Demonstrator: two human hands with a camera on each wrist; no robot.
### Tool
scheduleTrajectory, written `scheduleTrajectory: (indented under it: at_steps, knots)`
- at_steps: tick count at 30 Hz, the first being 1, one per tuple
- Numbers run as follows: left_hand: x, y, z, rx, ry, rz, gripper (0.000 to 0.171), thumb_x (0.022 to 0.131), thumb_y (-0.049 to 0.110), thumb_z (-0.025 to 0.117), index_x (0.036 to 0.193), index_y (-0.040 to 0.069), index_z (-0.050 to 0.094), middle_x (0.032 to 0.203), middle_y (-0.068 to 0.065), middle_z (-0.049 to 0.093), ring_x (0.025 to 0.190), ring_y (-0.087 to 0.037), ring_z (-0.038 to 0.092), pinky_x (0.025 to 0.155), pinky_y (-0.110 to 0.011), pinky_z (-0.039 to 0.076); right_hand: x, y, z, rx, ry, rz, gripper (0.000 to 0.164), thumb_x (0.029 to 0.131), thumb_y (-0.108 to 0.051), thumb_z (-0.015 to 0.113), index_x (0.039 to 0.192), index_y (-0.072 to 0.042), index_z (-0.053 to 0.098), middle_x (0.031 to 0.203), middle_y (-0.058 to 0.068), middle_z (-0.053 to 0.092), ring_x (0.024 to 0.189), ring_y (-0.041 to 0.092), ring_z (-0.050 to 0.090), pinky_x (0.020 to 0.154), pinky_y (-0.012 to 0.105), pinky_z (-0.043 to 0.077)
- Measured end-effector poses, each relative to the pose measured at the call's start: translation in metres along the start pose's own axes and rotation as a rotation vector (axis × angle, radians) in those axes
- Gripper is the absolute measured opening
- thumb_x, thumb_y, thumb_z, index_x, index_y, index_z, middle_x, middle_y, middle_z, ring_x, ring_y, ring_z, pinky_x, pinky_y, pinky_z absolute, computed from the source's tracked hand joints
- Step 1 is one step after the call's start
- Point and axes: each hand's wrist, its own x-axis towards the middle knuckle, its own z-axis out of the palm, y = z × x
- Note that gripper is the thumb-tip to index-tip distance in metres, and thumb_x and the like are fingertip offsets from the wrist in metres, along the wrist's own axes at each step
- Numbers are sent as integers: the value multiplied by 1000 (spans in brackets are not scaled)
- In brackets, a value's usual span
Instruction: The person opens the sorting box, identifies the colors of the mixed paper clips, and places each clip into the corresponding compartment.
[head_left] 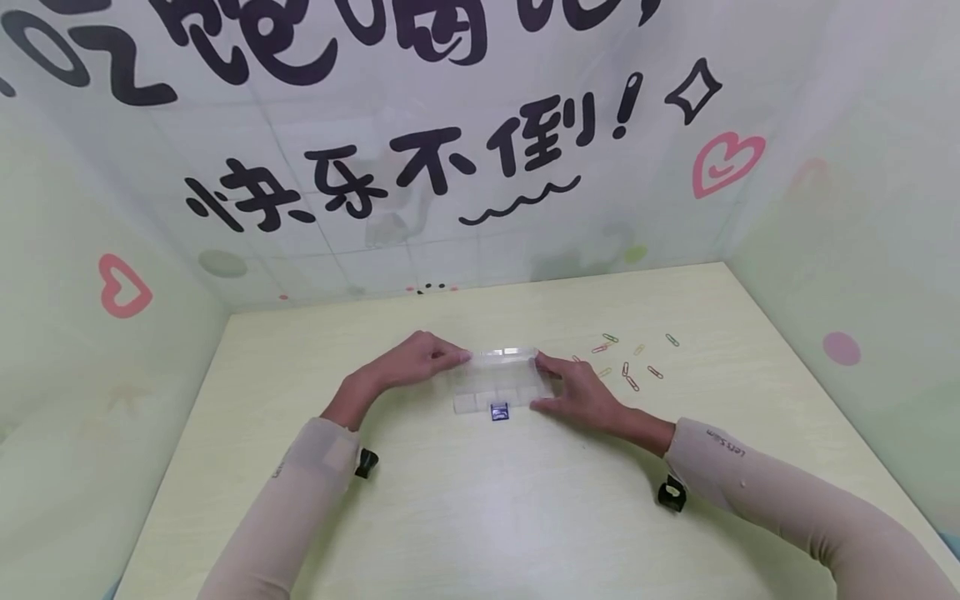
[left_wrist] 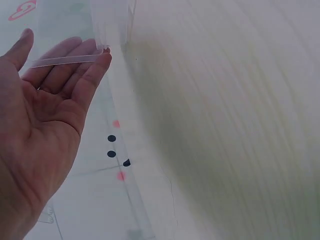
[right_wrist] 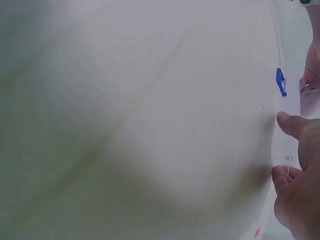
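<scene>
The clear plastic box (head_left: 502, 379) sits between the two hands. The left hand (head_left: 412, 360) lays nearly straight fingers against its edge, thumb apart; the right hand (head_left: 585, 396) grips the opposite end between thumb and fingers. It looks light, stiff, rather slippery and likely to crack if bent, so the end walls seem the best hold.

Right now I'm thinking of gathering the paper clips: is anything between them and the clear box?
Yes, partly: in the head view, the right hand, holding the right end of the clear box, stands between it and some paper clips.
</scene>
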Motion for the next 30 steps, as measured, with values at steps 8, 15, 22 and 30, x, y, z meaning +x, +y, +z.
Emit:
scheduleTrajectory:
  at_steps: [8,15,22,30]
  knots:
    - [10,-4,0,-17,106,0,45,115,33,48,140,2,68,129,-11,75,113,-25,72,105,-46,55,-3,0,3,-38,23,-6,76,82,-12,92,146,9,57,143,21,61,134,35,61,119,56,41]
    - [22,-13,2,116,212,12,43,115,22,49,150,-1,57,146,-15,64,135,-29,62,116,-49,47,-4,-1,2,-66,39,-66,67,83,-13,91,140,8,62,139,20,65,132,35,62,119,57,41]
    - [24,-22,5,179,252,5,45,113,17,51,157,4,49,155,-16,53,124,-34,67,116,-48,47,-4,-2,3,-91,42,-80,65,85,-15,90,140,8,63,139,20,66,132,34,63,113,49,49]
    - [16,-24,9,206,111,-38,62,117,30,38,168,2,17,177,-11,13,163,-33,15,132,-49,16,-3,-6,4,-123,50,-51,66,85,-17,90,140,7,63,136,21,67,128,35,66,115,54,47]
